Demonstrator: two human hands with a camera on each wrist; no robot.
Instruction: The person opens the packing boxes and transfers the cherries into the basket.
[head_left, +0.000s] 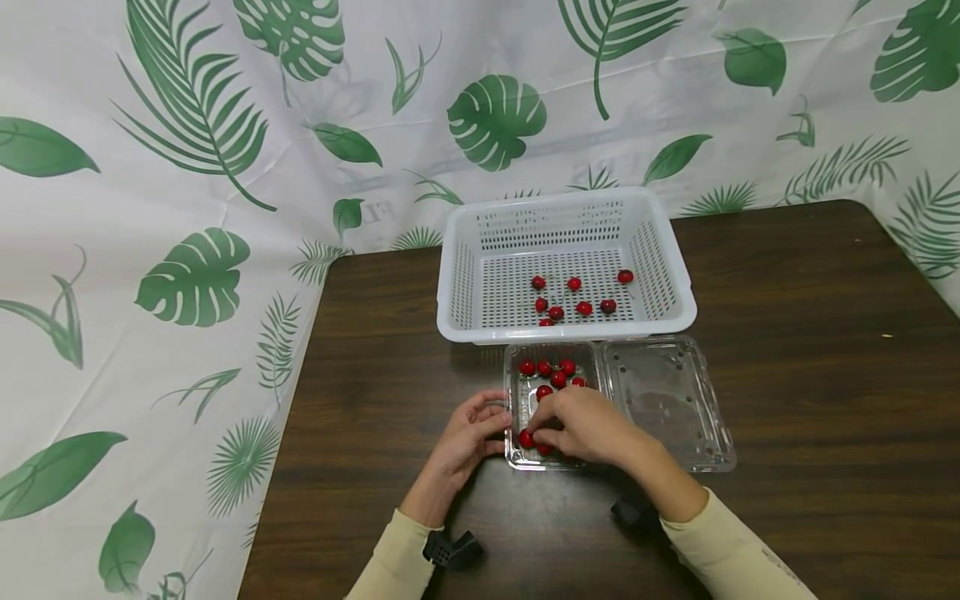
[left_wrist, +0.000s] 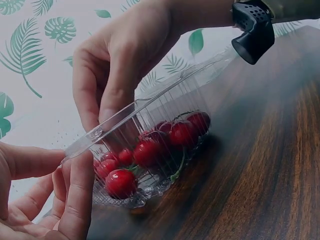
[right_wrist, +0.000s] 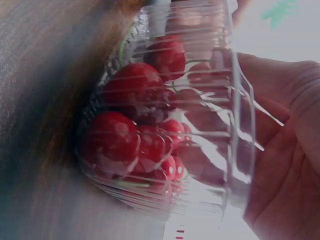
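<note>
A clear plastic clamshell box [head_left: 516, 417] lies unfolded on the table, with several red cherries [left_wrist: 121, 183] in its left half. At the box's left edge, my left hand [head_left: 468, 437] pinches the rim between thumb and finger, as the left wrist view shows. My right hand [head_left: 588, 425] reaches down inside the box from the right, thumb and index finger around a cherry [head_left: 527, 438] near the front left corner. Seen from the right wrist, more cherries [right_wrist: 111, 142] with green stems show through the ribbed wall, and part of the right hand is behind it.
Directly behind the box stands a white perforated basket [head_left: 678, 312] holding several cherries [head_left: 583, 308]. The clear lid [head_left: 663, 408] is folded out flat to the right. A leaf-patterned sheet [head_left: 405, 125] hangs behind and left of the dark wooden table [head_left: 810, 375].
</note>
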